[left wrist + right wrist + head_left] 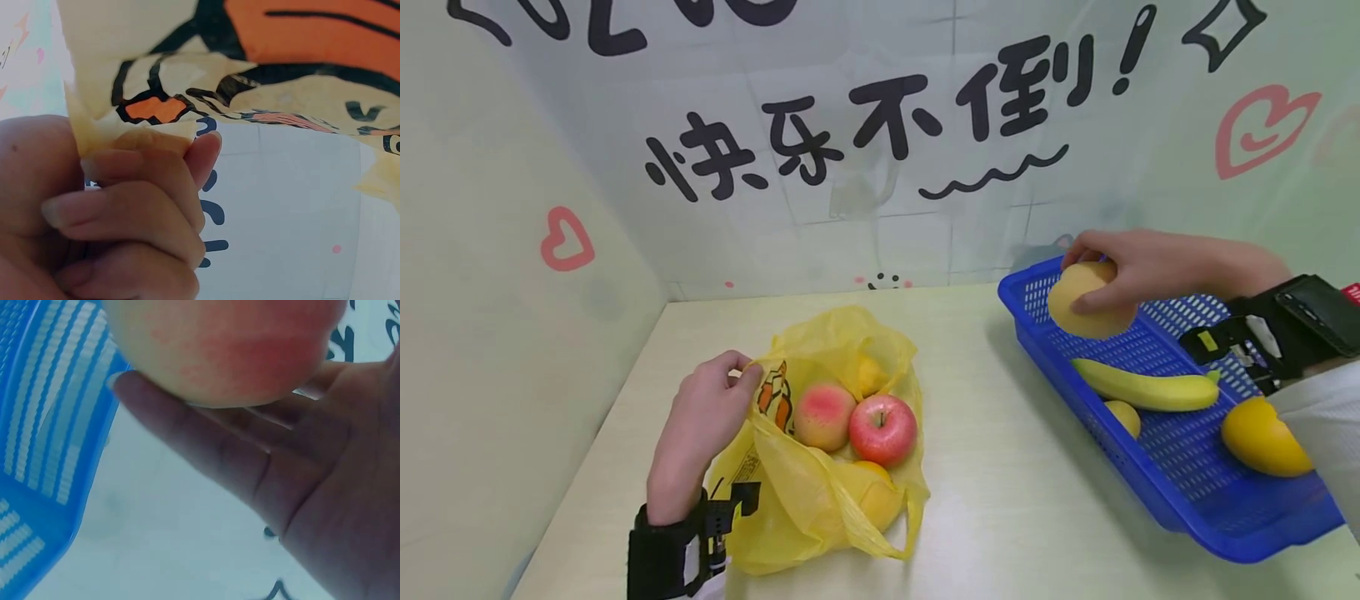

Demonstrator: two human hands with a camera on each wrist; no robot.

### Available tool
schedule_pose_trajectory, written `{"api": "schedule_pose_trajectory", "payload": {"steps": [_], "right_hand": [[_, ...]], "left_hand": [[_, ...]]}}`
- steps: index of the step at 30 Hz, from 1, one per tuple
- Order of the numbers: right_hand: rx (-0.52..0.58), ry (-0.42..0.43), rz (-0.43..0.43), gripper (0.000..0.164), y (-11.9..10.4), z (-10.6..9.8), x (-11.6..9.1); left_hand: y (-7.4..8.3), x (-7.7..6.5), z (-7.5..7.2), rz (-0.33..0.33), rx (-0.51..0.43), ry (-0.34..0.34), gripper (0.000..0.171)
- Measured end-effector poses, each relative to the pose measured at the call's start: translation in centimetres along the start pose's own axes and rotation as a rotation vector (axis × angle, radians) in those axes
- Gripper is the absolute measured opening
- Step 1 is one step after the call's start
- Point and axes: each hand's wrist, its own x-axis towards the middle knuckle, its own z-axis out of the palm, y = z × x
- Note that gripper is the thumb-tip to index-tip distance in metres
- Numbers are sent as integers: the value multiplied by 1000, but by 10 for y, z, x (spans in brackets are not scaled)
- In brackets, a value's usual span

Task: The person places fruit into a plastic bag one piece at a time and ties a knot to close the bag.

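Observation:
With its fingers curled at the rim, my left hand pinches the edge of a yellow plastic bag; the left wrist view shows the printed bag film caught under the thumb and fingers. In the bag's mouth lie a peach, a red apple and yellow fruit, partly covered by the film. Over the far end of a blue basket, my right hand grips another peach. That peach looks pale yellow from above, and its pink side shows in the right wrist view.
Inside the basket are a banana, a small yellow-brown fruit and an orange-yellow fruit partly behind the right sleeve. The pale table spans between bag and basket. A printed wall stands behind.

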Motion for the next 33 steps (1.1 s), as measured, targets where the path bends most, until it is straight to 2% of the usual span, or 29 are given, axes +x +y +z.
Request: {"api": "schedule_pose_trajectory", "payload": {"steps": [5,12,16,27,33], "right_hand": [[36,39,-39,62,-29,2,12],[-20,58,-163,54,-63,13,32],[-34,45,-226,54,-78,25,46],[81,16,-402,56,-129,57,73],[91,-31,-472,59,-157,76,84]], "left_hand": [[0,1,0,6,8,-1,34],[1,0,0,2,0,0,34],[1,0,0,7,-10,1,34],[3,-2,1,8,-19,6,32],[4,-3,1,8,-32,13,33]]}}
